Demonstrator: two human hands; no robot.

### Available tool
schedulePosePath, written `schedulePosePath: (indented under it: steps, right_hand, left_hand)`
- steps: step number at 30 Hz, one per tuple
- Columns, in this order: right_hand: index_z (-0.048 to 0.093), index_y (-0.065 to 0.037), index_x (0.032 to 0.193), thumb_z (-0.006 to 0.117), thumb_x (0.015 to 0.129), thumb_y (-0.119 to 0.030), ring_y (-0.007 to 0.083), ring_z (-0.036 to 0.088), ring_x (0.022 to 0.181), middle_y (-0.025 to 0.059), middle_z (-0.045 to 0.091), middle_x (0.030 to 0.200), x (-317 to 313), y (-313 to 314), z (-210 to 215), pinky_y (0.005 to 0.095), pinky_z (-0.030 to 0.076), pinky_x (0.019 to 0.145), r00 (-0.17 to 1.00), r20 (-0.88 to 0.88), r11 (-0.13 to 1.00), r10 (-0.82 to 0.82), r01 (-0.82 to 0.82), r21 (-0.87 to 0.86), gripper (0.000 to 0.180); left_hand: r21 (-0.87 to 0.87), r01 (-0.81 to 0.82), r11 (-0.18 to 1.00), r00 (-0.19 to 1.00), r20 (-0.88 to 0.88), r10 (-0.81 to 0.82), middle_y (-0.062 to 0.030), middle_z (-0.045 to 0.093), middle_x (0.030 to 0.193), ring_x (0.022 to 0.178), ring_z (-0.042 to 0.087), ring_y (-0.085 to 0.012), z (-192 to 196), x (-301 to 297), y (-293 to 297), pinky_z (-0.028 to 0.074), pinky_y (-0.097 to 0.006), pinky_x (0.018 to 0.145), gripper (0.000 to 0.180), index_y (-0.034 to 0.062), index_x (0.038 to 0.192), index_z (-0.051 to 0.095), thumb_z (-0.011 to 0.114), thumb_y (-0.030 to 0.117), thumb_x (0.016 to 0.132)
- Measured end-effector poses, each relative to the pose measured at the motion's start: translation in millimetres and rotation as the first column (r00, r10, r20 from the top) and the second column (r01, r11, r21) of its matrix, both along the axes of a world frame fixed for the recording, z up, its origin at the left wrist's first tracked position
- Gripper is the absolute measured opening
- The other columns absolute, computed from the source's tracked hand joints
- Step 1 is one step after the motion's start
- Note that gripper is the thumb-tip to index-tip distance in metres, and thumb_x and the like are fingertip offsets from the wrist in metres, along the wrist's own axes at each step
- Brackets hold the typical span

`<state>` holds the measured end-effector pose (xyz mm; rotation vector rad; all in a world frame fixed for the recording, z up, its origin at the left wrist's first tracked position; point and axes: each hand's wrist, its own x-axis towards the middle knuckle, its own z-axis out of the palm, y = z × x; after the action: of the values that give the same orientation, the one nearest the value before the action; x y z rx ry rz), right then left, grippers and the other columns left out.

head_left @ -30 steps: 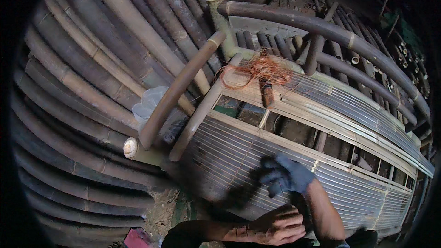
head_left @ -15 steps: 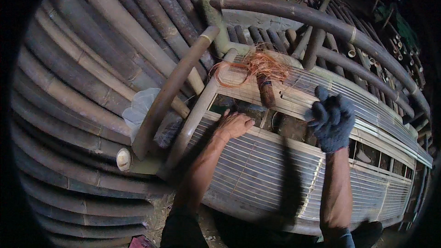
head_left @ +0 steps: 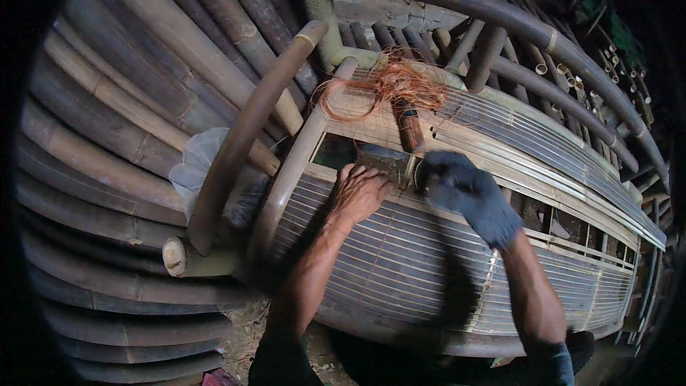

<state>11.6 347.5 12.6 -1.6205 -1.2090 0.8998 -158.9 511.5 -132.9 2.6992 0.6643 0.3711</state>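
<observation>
A bamboo bench (head_left: pixel 371 271) with a seat of thin slats lies before me. A long gap runs between its front and back slats. My left hand (head_left: pixel 359 196), bare, is bent over the gap's near edge, its fingertips partly hidden. In a dark blue knitted glove, my right hand (head_left: pixel 475 196) reaches into the gap just right of it, fingers curled together; whatever they hold is hidden. Between the hands a thin pale strip (head_left: pixel 410 171) crosses the gap. A tangled bundle of orange-copper wire (head_left: pixel 404 89) rests on the back slats, with a brown rod-like handle (head_left: pixel 409 129) poking out beneath.
Thick dark bamboo poles (head_left: pixel 107 236) are stacked along the left. The bench's curved armrest (head_left: pixel 257 136) rises left of my hands, its backrest rail (head_left: pixel 457 7) beyond them. A clear plastic bag (head_left: pixel 196 164) sits behind the armrest. More cut poles (head_left: pixel 622 71) lie at far right.
My gloved right hand has moved left and down to the gap, close to my left hand. The left hand stays at the gap's edge. The view has shifted slightly.
</observation>
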Motion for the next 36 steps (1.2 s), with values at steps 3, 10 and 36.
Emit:
schedulePosePath:
  steps: [3,10,36]
  right_hand:
    - [0.066,-0.003,0.104,0.065,0.09,-0.017,0.0195,0.062,0.103,0.0133,0.066,0.107,-11,37,-14,0.0312,0.049,0.088,0.832,-0.553,0.994,-0.048,0.094,0.056,0.02]
    - [0.065,0.005,0.074,0.062,0.093,-0.026,0.0169,0.05,0.053,0.0116,0.06,0.059,-107,59,-70,0.0386,0.042,0.054,0.849,0.472,0.97,-0.237,0.184,0.157,0.036]
    - [0.073,0.0,0.089,0.065,0.093,-0.035,0.0168,0.067,0.076,0.0139,0.072,0.081,18,-352,-26,0.034,0.053,0.071,0.843,-0.072,0.818,-0.532,0.49,-0.302,0.036]
  left_hand:
    - [0.079,0.037,0.996,0.995,0.091,-0.045,-0.0051,0.068,0.103,0.102,0.059,-0.0256,-11,12,0,0.032,-0.046,0.101,0.026,0.014,0.1,0.072,0.055,0.032,0.093]
    - [0.026,0.091,0.995,0.986,0.136,-0.094,-0.0059,0.067,0.094,0.095,0.061,-0.0285,-13,19,-4,0.034,-0.046,0.097,0.025,0.0156,0.093,0.069,0.054,0.035,0.092]
    - [-0.431,0.758,0.489,0.463,-0.172,-0.869,-0.0149,0.065,0.091,0.088,0.062,-0.0316,53,-111,-245,0.048,-0.044,0.081,0.024,0.0054,0.093,0.068,0.072,0.026,0.083]
